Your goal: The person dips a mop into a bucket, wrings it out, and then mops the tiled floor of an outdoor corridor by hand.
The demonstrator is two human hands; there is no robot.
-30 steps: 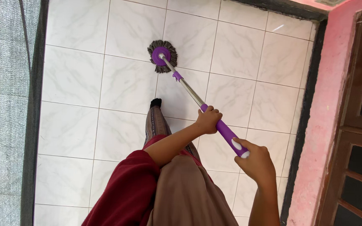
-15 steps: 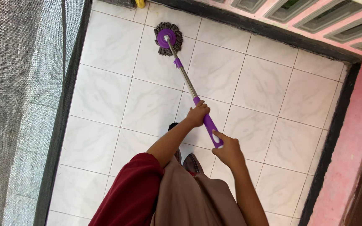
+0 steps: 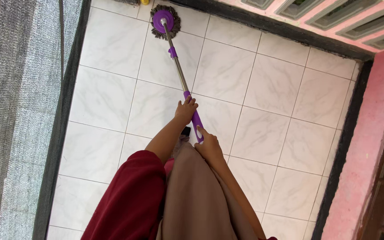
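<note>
Purple-handled mop [image 3: 178, 73] now extended further, head [image 3: 165, 21] reaching the floor [image 3: 263, 133] edge at 12 o'clock.
Left hand [image 3: 186, 110] and right hand [image 3: 208, 145] both stay closed around the grip.

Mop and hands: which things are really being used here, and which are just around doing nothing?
In use:
mop, its round head on the floor
left hand on the purple grip
right hand at the handle's end
white tiled floor

Just around:
yellow thing at the top edge
grey mesh screen
pink wall
</note>
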